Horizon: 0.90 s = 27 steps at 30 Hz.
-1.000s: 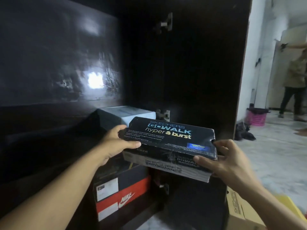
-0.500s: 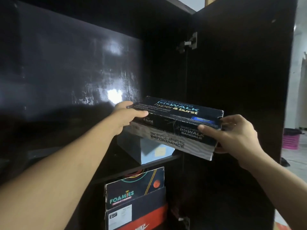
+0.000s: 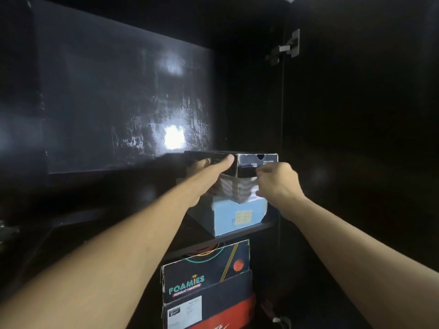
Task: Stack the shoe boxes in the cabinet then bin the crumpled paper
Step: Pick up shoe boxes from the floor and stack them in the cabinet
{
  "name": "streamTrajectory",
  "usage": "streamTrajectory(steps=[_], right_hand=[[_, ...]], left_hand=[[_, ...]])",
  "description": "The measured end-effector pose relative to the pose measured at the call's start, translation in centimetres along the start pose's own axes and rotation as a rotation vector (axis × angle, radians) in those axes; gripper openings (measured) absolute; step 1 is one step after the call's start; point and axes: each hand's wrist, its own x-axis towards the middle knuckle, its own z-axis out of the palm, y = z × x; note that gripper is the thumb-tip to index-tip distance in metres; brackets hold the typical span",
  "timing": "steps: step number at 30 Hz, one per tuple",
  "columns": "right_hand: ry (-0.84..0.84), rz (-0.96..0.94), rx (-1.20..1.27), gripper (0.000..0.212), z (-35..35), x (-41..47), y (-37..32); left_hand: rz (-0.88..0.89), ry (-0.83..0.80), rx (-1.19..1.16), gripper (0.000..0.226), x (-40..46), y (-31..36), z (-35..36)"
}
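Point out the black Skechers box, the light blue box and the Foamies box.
black Skechers box [image 3: 257,166]: head view, its front end face.
light blue box [image 3: 240,216]: head view, front face beside the label.
Foamies box [image 3: 204,271]: head view, its printed face.

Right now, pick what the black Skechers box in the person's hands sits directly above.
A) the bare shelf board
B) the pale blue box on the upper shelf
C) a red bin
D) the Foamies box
B: the black Skechers box, held by the left hand and right hand, sits over the pale blue box on the upper shelf; the Foamies box stands a shelf below.
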Motion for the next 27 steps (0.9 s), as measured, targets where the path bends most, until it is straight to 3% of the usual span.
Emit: streamTrajectory(steps=[2,5,7,10,13,17,27], right_hand=[[-0.086,-0.032,-0.052,0.043,0.9,0.0,0.5],[-0.187,-0.103,-0.08,0.057,2.0,0.3,1.2],[-0.251,-0.126,-0.145,0.06,2.5,0.7,1.9],[-0.331,-0.124,-0.219,0.061,3.2,1.2,2.7],[-0.383,-0.169,-0.35,0.063,3.5,1.5,2.9],[-0.424,-0.215,-0.506,0.069,4.1,2.1,3.0],[-0.444,-0.195,-0.525,0.067,2.9,2.1,3.4]], left_hand=[[0.058,-0.017,0.068,0.044,0.2,-0.3,0.5],[0.092,0.009,0.246,0.076,1.1,-1.2,0.7],[0.099,0.077,0.404,0.08,1.5,-1.8,0.5],[0.046,0.13,0.434,0.057,2.4,-3.5,-0.1],[0.027,0.081,0.454,0.025,2.1,-4.4,-0.2],[0.033,-0.057,0.467,0.06,1.8,-5.3,0.2],[0.045,-0.097,0.522,0.066,-0.2,-4.7,0.5]])
